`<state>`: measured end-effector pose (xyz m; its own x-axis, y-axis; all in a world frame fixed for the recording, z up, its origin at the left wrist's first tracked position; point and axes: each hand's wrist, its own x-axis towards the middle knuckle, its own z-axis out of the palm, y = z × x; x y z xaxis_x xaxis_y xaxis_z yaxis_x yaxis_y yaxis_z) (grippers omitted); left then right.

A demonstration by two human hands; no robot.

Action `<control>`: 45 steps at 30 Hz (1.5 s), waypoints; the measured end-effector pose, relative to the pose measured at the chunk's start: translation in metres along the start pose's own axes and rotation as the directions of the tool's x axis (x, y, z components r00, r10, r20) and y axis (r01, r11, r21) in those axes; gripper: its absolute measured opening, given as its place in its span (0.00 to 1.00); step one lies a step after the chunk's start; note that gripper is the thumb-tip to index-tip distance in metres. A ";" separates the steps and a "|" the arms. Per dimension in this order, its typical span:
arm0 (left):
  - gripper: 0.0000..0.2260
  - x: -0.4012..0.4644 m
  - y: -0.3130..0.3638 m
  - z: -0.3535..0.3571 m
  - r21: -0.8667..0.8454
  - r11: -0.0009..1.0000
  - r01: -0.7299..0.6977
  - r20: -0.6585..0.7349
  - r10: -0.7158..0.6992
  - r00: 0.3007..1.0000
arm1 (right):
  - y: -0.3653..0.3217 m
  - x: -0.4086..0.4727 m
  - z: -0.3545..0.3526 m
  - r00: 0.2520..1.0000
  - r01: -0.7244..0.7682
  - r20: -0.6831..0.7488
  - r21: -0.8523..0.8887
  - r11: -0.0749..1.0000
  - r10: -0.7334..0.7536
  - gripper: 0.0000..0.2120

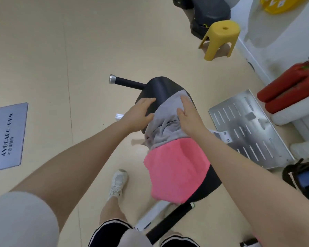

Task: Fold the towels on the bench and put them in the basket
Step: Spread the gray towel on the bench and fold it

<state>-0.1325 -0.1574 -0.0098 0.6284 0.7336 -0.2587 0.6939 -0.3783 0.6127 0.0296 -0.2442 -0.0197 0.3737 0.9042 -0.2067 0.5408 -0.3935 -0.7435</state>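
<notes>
A black padded bench [158, 88] runs away from me in the middle of the head view. A rumpled grey towel [165, 129] lies across its far half and hangs off the left side. A pink towel [177, 168] lies flat nearer to me, its far edge under the grey one. My left hand [139, 113] rests with straight fingers on the bare black pad beside the grey towel's left edge. My right hand [188, 113] presses flat on the grey towel's right part. A dark basket [303, 177] with a mesh rim stands at the right edge.
A yellow stool [219, 40] and dark equipment [209, 13] stand at the back. Two red cylinders [289, 88] and a slotted metal plate [248, 127] lie to the right of the bench. A grey gym mat [5, 136] lies at left. My shoe [118, 182] is beside the bench.
</notes>
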 end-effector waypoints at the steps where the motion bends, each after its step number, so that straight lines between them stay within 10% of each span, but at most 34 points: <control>1: 0.24 0.021 -0.009 -0.002 0.011 1.000 -0.013 0.020 0.013 1.000 | 0.001 0.013 0.006 1.000 0.003 0.017 -0.077 0.997 -0.002 0.25; 6: 0.19 0.101 -0.038 -0.008 0.047 0.988 -0.150 0.224 0.136 0.965 | 0.004 0.067 0.034 0.993 0.050 0.116 -0.504 0.862 0.010 0.32; 11: 0.17 0.128 -0.048 -0.019 0.086 0.957 -0.275 0.370 0.226 0.901 | -0.010 0.081 0.042 0.991 0.060 0.126 -0.690 0.721 0.038 0.12; 15: 0.17 0.130 -0.049 -0.024 0.131 0.923 -0.361 0.439 0.273 0.856 | -0.019 0.071 0.045 0.994 0.018 0.083 -0.770 0.638 0.072 0.09; 21: 0.11 0.110 -0.023 -0.030 -0.085 0.886 -0.457 0.552 0.423 0.719 | -0.037 0.025 0.036 0.961 -0.227 -0.265 -0.568 0.791 0.086 0.08; 25: 0.09 0.072 0.011 -0.023 -0.191 0.870 -0.455 0.602 0.470 0.646 | -0.052 -0.027 0.012 0.823 -0.361 -0.532 -0.216 0.907 0.201 0.04; 30: 0.03 0.004 0.068 -0.018 -0.387 0.811 -0.439 0.505 0.585 0.635 | -0.070 -0.113 -0.015 0.587 -0.179 -0.752 0.241 0.954 0.300 0.04; 36: 0.04 -0.114 0.143 -0.025 -0.617 0.612 -0.495 0.337 0.774 0.536 | -0.084 -0.239 -0.044 0.286 0.125 -0.896 0.386 0.914 0.339 0.10; 45: 0.07 -0.308 0.208 0.056 -0.751 0.511 -0.419 0.369 0.850 0.375 | -0.051 -0.474 -0.035 0.091 0.096 -0.912 0.408 0.908 0.400 0.10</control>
<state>-0.1622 -0.4939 0.1559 0.9555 -0.2550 0.1479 -0.1725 -0.0769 0.9820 -0.1489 -0.6589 0.1388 0.9376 -0.2266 0.2639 0.2195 -0.2030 -0.9543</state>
